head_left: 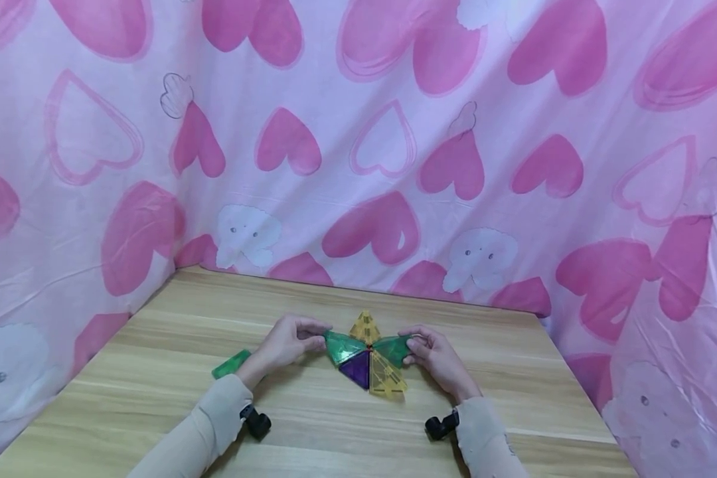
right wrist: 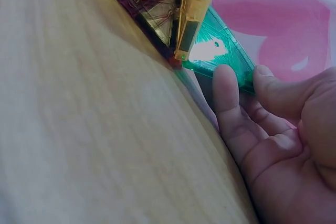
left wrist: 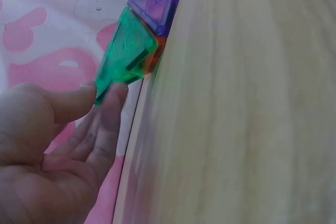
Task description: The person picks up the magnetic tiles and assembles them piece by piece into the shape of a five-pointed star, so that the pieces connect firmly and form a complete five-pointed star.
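A cluster of translucent triangular magnetic tiles stands on the table, meeting around one central point. My left hand (head_left: 289, 342) pinches the outer corner of a green tile (head_left: 343, 346) between thumb and fingers. On the other side, my right hand (head_left: 436, 355) pinches a second green tile (head_left: 390, 350) by its outer end. At the front of the cluster are a purple tile (head_left: 356, 369) and a yellow tile (head_left: 387, 378). Another yellow tile (head_left: 365, 328) points toward the back. Some orange (left wrist: 154, 57) shows behind the green tile in the left wrist view.
A loose green tile (head_left: 231, 364) lies on the wooden table (head_left: 311, 431) beside the left wrist, partly hidden by the arm. Black cameras (head_left: 255, 422) are strapped to both wrists. A pink heart-patterned curtain (head_left: 370, 226) surrounds the table's back and sides.
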A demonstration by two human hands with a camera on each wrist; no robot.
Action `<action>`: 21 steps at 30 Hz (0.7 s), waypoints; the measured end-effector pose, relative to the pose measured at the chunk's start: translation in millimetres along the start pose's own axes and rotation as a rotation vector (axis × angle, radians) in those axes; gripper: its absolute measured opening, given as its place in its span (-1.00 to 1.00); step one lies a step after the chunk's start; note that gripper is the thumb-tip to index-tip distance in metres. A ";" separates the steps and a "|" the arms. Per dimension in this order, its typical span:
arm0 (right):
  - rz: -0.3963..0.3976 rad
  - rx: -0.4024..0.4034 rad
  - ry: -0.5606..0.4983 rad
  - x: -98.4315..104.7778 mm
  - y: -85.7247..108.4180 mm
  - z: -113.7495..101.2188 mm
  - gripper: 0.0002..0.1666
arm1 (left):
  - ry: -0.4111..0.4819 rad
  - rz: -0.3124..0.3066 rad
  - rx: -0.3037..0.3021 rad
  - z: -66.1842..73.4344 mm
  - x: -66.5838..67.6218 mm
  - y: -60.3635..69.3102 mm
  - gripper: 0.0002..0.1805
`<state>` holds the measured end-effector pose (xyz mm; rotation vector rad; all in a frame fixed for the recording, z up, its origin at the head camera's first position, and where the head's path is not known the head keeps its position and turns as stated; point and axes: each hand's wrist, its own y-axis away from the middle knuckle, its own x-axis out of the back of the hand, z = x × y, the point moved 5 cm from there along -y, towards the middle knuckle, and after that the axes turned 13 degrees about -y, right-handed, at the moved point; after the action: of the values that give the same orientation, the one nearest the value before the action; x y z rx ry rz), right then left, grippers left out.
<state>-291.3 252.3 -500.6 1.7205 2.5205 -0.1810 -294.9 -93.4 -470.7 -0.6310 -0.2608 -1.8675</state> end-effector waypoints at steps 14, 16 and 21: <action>0.306 0.010 0.006 15.3 2.8 -3.0 -0.60 | -0.060 0.032 0.023 -1.4 8.6 -0.8 -0.57; 0.363 0.014 0.021 19.4 4.6 -3.9 -0.59 | -0.072 0.049 0.028 -1.9 12.2 -0.2 -0.58; 0.499 0.040 0.022 29.9 8.6 -6.6 -0.61 | -0.094 0.066 0.013 -1.8 16.3 -0.1 -0.60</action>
<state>-294.2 283.9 -498.5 2.3038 2.0229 -0.1754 -299.9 -107.1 -463.4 -0.7114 -0.3103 -1.7741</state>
